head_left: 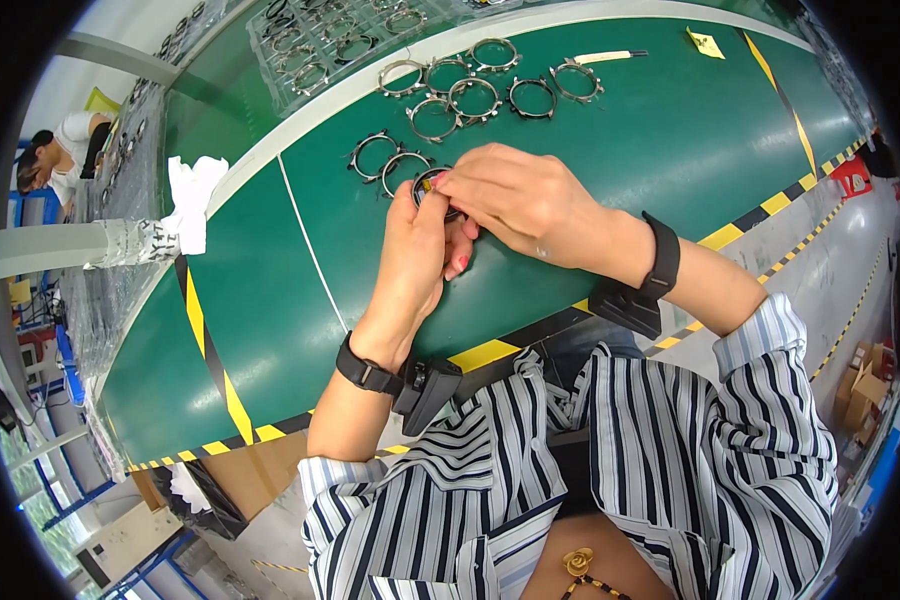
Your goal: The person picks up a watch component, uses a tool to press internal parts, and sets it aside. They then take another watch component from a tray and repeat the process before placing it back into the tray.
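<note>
Over the green counter, the left hand and right hand together pinch a metal ring; more rings lie at twelve o'clock.

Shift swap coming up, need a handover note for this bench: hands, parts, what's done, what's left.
Left hand: holds a dark ring part upright over the green bench.
Right hand: fingertips pinch at the top edge of that same ring.
Parts: two metal rings lie on the bench just beyond the hands; a cluster of six more rings sits further back. Clear trays with more rings stand at the far edge. A white cloth lies at the left.
Done: cannot tell which loose rings are finished.
Left: the ring in hand is not yet set down.
</note>
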The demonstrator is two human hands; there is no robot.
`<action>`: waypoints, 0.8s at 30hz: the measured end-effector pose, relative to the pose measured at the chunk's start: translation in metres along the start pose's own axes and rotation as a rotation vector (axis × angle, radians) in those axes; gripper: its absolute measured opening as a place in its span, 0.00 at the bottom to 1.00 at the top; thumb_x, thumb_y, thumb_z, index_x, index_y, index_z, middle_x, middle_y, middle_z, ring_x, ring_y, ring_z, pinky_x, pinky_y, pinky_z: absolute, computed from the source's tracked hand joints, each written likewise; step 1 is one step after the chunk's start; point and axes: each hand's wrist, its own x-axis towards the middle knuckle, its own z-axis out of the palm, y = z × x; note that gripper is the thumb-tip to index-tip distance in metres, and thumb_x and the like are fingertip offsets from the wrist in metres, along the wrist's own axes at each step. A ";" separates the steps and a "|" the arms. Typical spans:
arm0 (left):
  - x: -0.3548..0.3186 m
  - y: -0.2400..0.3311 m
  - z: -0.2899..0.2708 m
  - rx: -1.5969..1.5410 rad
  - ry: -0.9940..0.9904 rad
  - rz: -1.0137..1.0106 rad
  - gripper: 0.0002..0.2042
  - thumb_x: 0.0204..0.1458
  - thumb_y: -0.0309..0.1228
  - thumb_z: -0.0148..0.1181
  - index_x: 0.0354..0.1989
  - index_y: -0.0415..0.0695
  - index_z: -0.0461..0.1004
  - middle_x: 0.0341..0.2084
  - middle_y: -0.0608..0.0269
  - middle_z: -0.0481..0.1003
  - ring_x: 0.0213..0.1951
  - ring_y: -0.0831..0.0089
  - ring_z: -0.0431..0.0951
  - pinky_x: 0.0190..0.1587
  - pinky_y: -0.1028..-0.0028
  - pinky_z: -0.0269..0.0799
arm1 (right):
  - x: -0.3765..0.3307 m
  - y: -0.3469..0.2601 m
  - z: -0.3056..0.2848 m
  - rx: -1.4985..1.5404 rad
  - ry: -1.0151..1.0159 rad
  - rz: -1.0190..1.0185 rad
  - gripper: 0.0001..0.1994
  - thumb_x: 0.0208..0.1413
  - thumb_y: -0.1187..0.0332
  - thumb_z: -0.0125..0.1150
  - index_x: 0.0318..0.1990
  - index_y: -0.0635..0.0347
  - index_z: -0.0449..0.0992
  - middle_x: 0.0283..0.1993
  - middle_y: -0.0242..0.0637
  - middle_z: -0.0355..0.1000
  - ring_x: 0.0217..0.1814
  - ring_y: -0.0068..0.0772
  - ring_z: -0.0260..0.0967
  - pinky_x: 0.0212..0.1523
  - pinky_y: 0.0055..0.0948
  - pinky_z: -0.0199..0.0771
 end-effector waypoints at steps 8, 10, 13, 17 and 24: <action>0.004 -0.002 -0.005 0.025 0.158 0.105 0.07 0.56 0.29 0.39 0.31 0.40 0.62 0.16 0.62 0.67 0.10 0.81 0.60 0.10 0.81 0.50 | -0.001 -0.022 -0.015 0.053 0.011 0.040 0.12 0.40 0.79 0.60 0.35 0.69 0.72 0.38 0.44 0.72 0.37 0.37 0.73 0.32 0.29 0.76; 0.002 0.000 -0.003 -0.044 0.125 0.042 0.07 0.57 0.29 0.38 0.31 0.40 0.62 0.16 0.63 0.67 0.10 0.81 0.59 0.11 0.81 0.50 | -0.004 -0.019 -0.017 -0.028 -0.009 0.015 0.11 0.39 0.79 0.59 0.35 0.70 0.72 0.38 0.44 0.72 0.36 0.38 0.73 0.33 0.29 0.76; 0.000 -0.003 -0.002 -0.071 0.086 0.016 0.08 0.57 0.29 0.38 0.31 0.40 0.62 0.16 0.63 0.67 0.11 0.82 0.59 0.12 0.81 0.49 | -0.006 -0.017 -0.017 -0.063 -0.015 -0.004 0.11 0.39 0.80 0.59 0.34 0.70 0.72 0.38 0.45 0.72 0.36 0.38 0.73 0.33 0.29 0.76; -0.003 -0.006 0.004 -0.062 0.041 0.031 0.08 0.57 0.29 0.37 0.31 0.40 0.62 0.16 0.64 0.66 0.11 0.82 0.58 0.13 0.81 0.49 | -0.009 -0.013 -0.008 -0.063 0.007 -0.017 0.11 0.38 0.80 0.59 0.33 0.70 0.72 0.37 0.45 0.72 0.36 0.39 0.73 0.34 0.29 0.76; 0.001 -0.007 0.003 0.092 0.009 0.115 0.07 0.57 0.28 0.37 0.33 0.39 0.62 0.17 0.63 0.67 0.12 0.82 0.60 0.13 0.81 0.52 | 0.001 -0.002 -0.010 0.038 0.034 0.041 0.11 0.37 0.80 0.58 0.33 0.70 0.72 0.35 0.46 0.73 0.36 0.42 0.73 0.35 0.32 0.76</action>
